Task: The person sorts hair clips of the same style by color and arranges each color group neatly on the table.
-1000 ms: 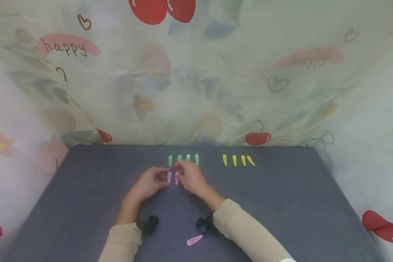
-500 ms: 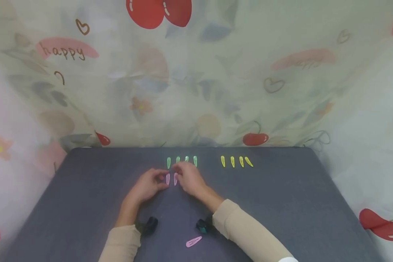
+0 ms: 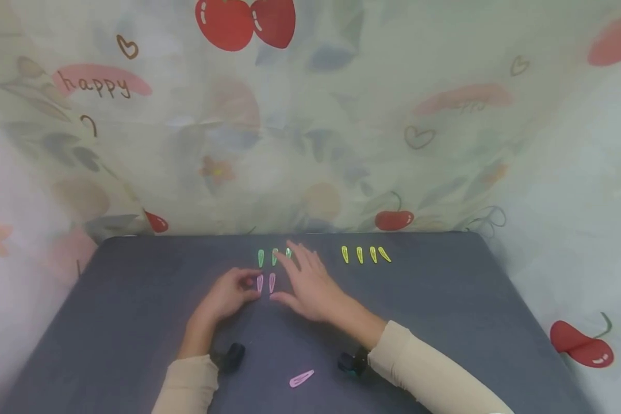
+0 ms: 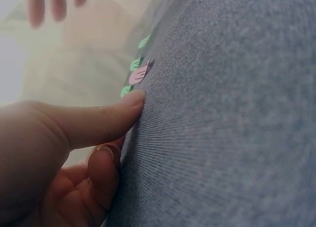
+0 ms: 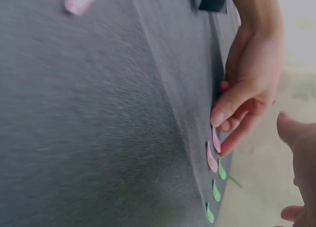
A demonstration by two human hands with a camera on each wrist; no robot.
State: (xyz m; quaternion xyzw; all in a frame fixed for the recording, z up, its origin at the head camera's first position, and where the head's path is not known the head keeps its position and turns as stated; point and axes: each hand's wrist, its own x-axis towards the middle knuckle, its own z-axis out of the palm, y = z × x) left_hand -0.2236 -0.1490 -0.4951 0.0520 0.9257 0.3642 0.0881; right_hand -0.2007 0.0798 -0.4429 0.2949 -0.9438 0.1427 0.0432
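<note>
My left hand (image 3: 229, 294) pinches a pink snap hair clip (image 3: 260, 283) lying on the dark table, thumb at its near end and forefinger at its far end. Just right of it lies a second pink hair clip (image 3: 272, 283), touched by neither hand as far as I can tell. Over the table beside it, my right hand (image 3: 313, 287) holds nothing, its fingers spread and thumb apart. Its fingers partly cover the row of green hair clips (image 3: 261, 258) behind. In the right wrist view the left thumb and forefinger frame the pink clip (image 5: 216, 139).
A third pink hair clip (image 3: 302, 378) lies slanted near the front of the dark table (image 3: 434, 322). Several yellow hair clips (image 3: 359, 255) form a row at the back right, the rightmost tilted. A printed curtain (image 3: 310, 144) hangs behind the table.
My right hand has let go of the second pink clip, spread its fingers and drawn slightly rightward. My left hand stays at the first pink clip. The head view has shifted a little.
</note>
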